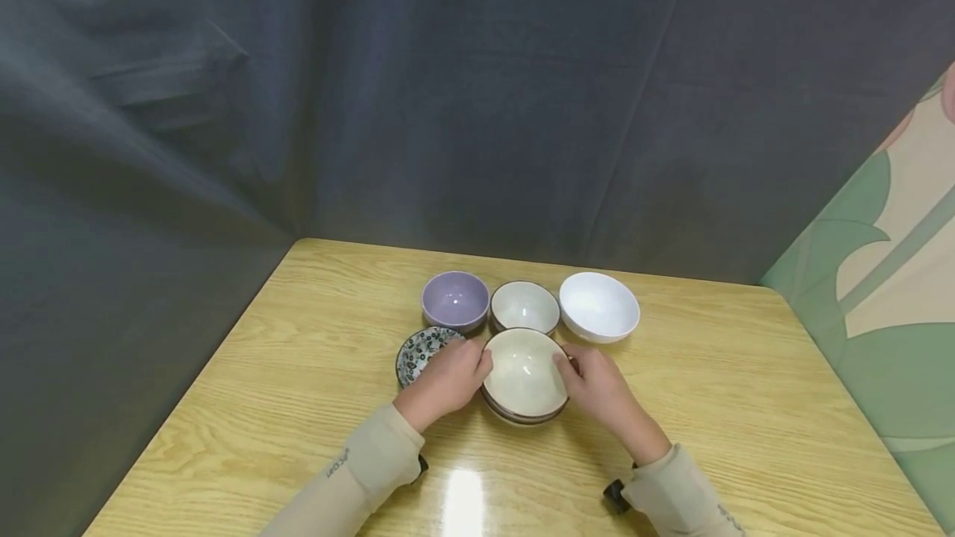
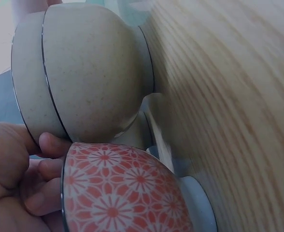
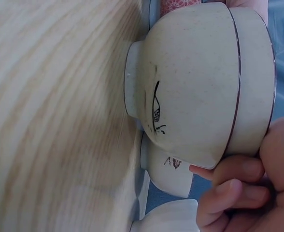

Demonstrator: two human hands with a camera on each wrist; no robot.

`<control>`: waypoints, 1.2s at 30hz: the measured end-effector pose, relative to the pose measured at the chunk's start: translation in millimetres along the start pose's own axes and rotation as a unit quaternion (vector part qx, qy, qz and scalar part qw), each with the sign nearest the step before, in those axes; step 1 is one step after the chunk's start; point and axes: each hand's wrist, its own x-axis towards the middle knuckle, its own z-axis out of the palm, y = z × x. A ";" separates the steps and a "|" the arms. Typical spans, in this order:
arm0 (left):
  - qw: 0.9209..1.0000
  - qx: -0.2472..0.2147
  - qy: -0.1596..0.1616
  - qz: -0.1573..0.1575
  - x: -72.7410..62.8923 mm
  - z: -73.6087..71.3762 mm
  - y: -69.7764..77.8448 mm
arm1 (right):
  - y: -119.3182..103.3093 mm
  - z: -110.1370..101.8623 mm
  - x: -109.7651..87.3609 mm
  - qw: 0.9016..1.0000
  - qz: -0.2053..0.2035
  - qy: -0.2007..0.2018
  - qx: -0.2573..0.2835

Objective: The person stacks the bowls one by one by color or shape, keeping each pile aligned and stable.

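Observation:
Two cream bowls with dark rims stand nested near the middle of the table, the upper bowl [image 1: 525, 371] sitting inside the lower bowl [image 3: 190, 87]. My left hand [image 1: 450, 375] pinches the upper bowl's rim on the left, and my right hand [image 1: 603, 388] grips it on the right with the thumb over the edge. In the right wrist view, a dark painted motif marks the lower bowl's side, and its foot is at the tabletop. Beside my left hand is a patterned bowl [image 2: 122, 193], red with white flowers outside; that hand partly covers its floral inside in the head view.
Behind the stack, a purple bowl [image 1: 455, 301], a smaller off-white bowl [image 1: 525, 305] and a white bowl [image 1: 599, 307] form a row. They stand on a wooden table [image 1: 716, 404] with a dark curtain [image 1: 477, 106] behind it. A patterned cloth [image 1: 895, 272] hangs at the right.

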 end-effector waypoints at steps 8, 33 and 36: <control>1.000 -0.018 -0.009 0.001 0.2 1.3 -0.1 | -0.7 0.0 1.0 1.000 0.001 0.002 -0.018; 1.000 0.017 -0.016 0.005 -0.6 -2.0 6.3 | -11.1 -6.3 -1.0 0.999 0.033 -0.034 -0.007; 1.000 0.008 -0.022 0.001 -0.6 -1.8 6.2 | -10.4 -6.0 -0.9 0.999 0.035 -0.036 -0.007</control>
